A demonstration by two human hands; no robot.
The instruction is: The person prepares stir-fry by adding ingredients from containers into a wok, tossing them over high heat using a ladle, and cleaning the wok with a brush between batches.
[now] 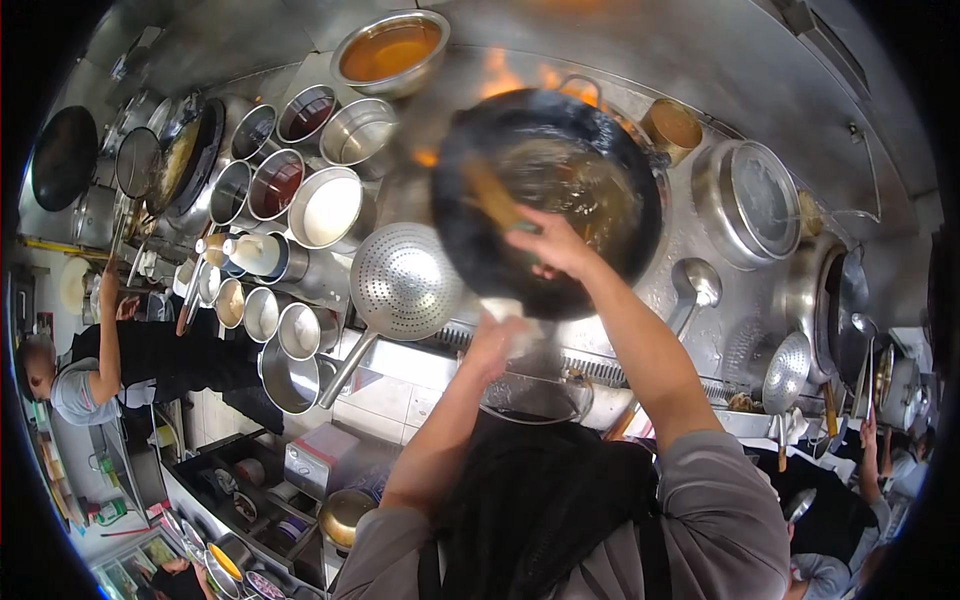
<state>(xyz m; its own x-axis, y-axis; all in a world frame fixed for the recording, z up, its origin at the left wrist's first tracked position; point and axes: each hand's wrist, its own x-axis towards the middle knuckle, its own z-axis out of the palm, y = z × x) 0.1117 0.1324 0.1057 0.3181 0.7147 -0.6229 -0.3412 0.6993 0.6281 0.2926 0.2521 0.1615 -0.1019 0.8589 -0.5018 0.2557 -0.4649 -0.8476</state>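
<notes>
A large black wok (469, 255) sits tilted over the burner, with steaming, moving liquid (577, 169) inside. My right hand (551, 244) reaches over it and grips a wooden wok brush (495, 196), blurred by motion, with a green band near my fingers. At the near rim of the wok, my left hand (495, 345) holds a folded white cloth (514, 311). The cloth hides whatever part of the rim or handle lies beneath it. Orange flames (499, 75) rise behind the wok's far side.
A perforated strainer (405, 281) lies left of the wok, near several metal pots (330, 206). Behind them stands a bowl of orange liquid (390, 52). On the right are a steel ladle (699, 283) and a lidded pot (746, 202). Co-workers (105, 360) stand at both sides.
</notes>
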